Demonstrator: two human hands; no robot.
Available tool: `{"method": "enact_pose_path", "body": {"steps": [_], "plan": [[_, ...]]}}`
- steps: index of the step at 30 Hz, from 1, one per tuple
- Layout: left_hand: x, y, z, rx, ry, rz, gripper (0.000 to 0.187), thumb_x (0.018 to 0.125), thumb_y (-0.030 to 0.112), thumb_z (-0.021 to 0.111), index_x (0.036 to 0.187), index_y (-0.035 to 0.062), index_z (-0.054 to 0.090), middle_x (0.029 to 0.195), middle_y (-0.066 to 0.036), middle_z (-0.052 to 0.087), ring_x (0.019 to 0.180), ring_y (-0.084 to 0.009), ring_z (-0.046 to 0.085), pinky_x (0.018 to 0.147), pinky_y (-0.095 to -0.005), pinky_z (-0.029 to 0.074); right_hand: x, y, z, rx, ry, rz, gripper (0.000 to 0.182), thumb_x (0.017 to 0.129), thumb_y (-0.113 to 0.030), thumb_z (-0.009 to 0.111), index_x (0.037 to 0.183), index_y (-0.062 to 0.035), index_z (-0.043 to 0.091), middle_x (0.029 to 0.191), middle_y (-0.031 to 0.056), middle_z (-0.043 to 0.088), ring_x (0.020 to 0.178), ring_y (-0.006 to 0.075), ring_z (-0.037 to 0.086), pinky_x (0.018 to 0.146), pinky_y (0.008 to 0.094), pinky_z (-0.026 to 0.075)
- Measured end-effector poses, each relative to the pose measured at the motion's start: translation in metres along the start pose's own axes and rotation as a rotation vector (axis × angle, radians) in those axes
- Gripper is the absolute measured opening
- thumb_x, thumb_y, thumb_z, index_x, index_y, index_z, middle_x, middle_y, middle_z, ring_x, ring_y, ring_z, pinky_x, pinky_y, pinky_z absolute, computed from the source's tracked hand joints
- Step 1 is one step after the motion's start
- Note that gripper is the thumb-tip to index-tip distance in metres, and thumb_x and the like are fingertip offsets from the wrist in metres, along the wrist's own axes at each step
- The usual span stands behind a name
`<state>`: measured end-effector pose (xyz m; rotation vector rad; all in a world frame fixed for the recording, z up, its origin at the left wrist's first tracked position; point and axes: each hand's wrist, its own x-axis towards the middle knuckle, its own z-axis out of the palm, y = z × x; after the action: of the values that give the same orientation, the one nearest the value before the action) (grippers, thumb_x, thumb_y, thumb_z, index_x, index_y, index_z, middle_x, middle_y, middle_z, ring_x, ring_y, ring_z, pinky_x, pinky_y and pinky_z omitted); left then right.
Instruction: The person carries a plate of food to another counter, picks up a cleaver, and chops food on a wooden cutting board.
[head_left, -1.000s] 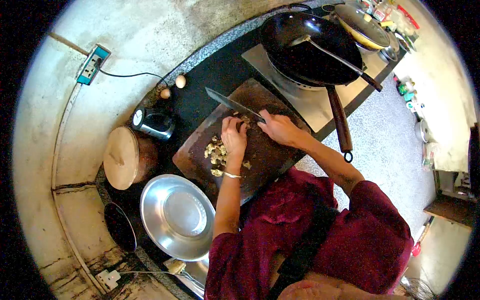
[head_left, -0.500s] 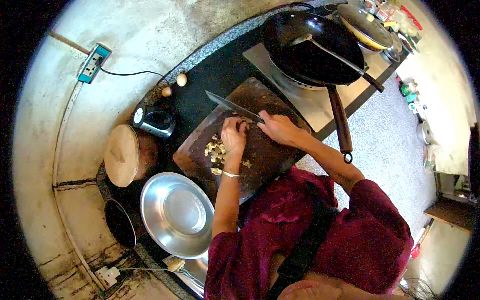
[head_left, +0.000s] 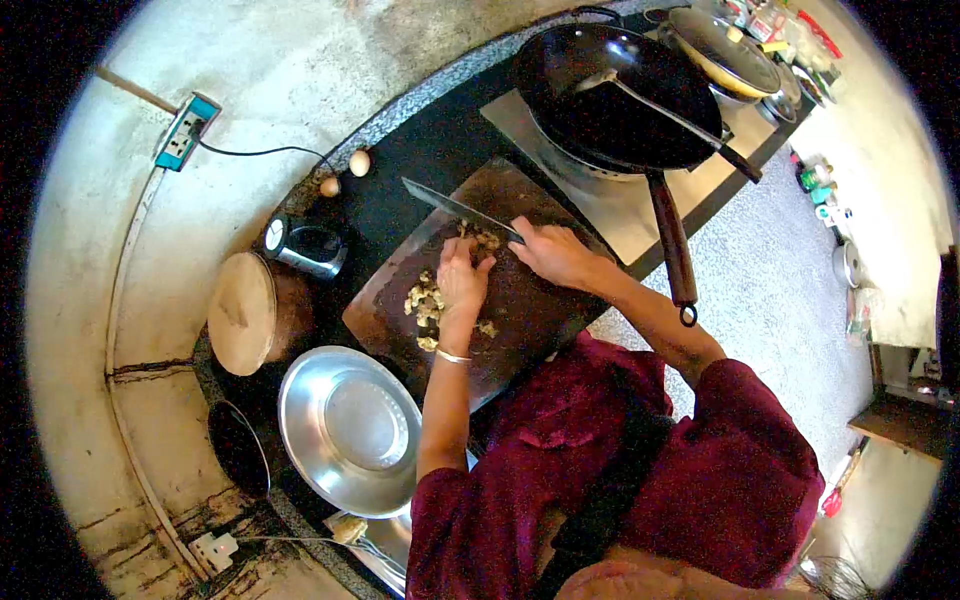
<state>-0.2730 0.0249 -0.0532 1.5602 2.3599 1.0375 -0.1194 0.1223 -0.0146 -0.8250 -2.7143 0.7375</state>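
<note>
My right hand [head_left: 550, 252] grips the handle of a kitchen knife [head_left: 450, 205]. Its long blade points toward the back left, over the far part of a dark wooden chopping board [head_left: 395, 290]. Beside the handle, my left hand [head_left: 463, 285] rests on the board with its fingers curled down; what lies under the fingertips is hidden. Darker chopped bits [head_left: 482, 241] sit between that hand and the blade. Pale chopped pieces [head_left: 424, 300] are scattered to the left of my left wrist.
A metal basin [head_left: 350, 430] stands to the board's left, near a lidded pot [head_left: 243, 312] and a kettle [head_left: 305, 247]. Two eggs [head_left: 359, 163] lie by the wall. At the back right, a black wok [head_left: 615, 110] holds a spatula [head_left: 665, 115]; its handle juts past the counter edge.
My left fingers have shifted slightly back from the knife, and more of the darker bits show. The knife stays in my right hand. The whole view has drifted slightly.
</note>
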Motion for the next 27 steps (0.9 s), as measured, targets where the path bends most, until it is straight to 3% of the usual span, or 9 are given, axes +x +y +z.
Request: {"method": "enact_pose_path", "body": {"steps": [4,6,11,16,18,21,24,27], "plan": [[-0.005,0.004,-0.005,0.102,-0.046,-0.023,0.033,0.065,0.008,0.073,0.093,0.0027,0.057,0.098,-0.012,0.055,0.091,-0.0318,0.054,0.077,-0.0397,0.045,0.002,-0.006,0.015,-0.002,-0.039,0.052,0.03,0.087,-0.027,0.048,0.098,-0.0007,0.04,0.067,0.022,0.059,0.063,0.0403,0.06,0.057,0.05,0.048],[0.0,-0.004,0.006,0.026,-0.029,-0.011,0.032,0.066,0.007,0.071,0.094,0.0031,0.056,0.097,-0.013,0.056,0.091,-0.0324,0.054,0.078,-0.04,0.045,0.002,0.005,0.019,-0.041,-0.087,-0.029,0.031,0.087,-0.027,0.047,0.1,-0.0002,0.04,0.069,0.0222,0.06,0.064,0.0409,0.06,0.057,0.0505,0.048],[-0.005,-0.008,0.001,0.041,0.006,0.044,0.032,0.065,0.003,0.069,0.094,0.0016,0.055,0.096,-0.015,0.056,0.092,-0.0346,0.054,0.078,-0.0406,0.045,0.002,0.002,0.007,0.01,-0.106,0.063,0.033,0.087,-0.027,0.047,0.104,-0.0004,0.039,0.073,0.0237,0.06,0.069,0.0408,0.06,0.061,0.0497,0.048],[0.002,-0.007,0.002,-0.072,-0.018,0.096,0.032,0.063,-0.004,0.067,0.093,0.0022,0.056,0.092,-0.014,0.056,0.089,-0.0343,0.055,0.075,-0.0398,0.045,-0.001,-0.005,-0.006,0.06,0.017,-0.061,0.032,0.086,-0.027,0.05,0.101,-0.0002,0.04,0.072,0.0242,0.06,0.068,0.042,0.059,0.06,0.0509,0.047],[-0.001,-0.007,-0.002,-0.041,-0.006,0.084,0.032,0.063,-0.004,0.067,0.092,0.0029,0.056,0.092,-0.015,0.056,0.088,-0.0342,0.055,0.075,-0.0397,0.045,0.001,-0.001,0.015,0.02,-0.152,0.117,0.033,0.085,-0.027,0.05,0.101,-0.0003,0.04,0.072,0.0244,0.06,0.068,0.0426,0.059,0.06,0.0511,0.047],[0.005,-0.005,0.002,-0.052,-0.023,0.111,0.031,0.063,-0.004,0.067,0.092,0.0038,0.057,0.092,-0.014,0.056,0.086,-0.0341,0.056,0.074,-0.0398,0.046,0.003,0.007,0.015,0.015,-0.096,0.018,0.027,0.087,-0.023,0.05,0.098,-0.0006,0.039,0.069,0.0255,0.057,0.069,0.0438,0.056,0.062,0.0494,0.045],[0.002,-0.01,0.0,-0.05,-0.028,0.071,0.029,0.065,-0.005,0.066,0.091,0.0037,0.056,0.092,-0.014,0.056,0.084,-0.0344,0.056,0.073,-0.0407,0.046,0.001,0.001,0.001,0.028,-0.132,0.063,0.034,0.086,-0.029,0.048,0.102,-0.0008,0.04,0.071,0.0233,0.06,0.067,0.0431,0.059,0.061,0.0511,0.047],[0.002,-0.014,0.002,-0.022,0.001,0.152,0.03,0.064,0.0,0.068,0.091,0.0054,0.058,0.093,-0.014,0.059,0.086,-0.0344,0.057,0.075,-0.0395,0.046,0.007,-0.009,-0.011,0.063,-0.034,0.038,0.032,0.087,-0.028,0.048,0.102,-0.0011,0.04,0.07,0.0232,0.06,0.066,0.043,0.058,0.06,0.0508,0.047]]}}
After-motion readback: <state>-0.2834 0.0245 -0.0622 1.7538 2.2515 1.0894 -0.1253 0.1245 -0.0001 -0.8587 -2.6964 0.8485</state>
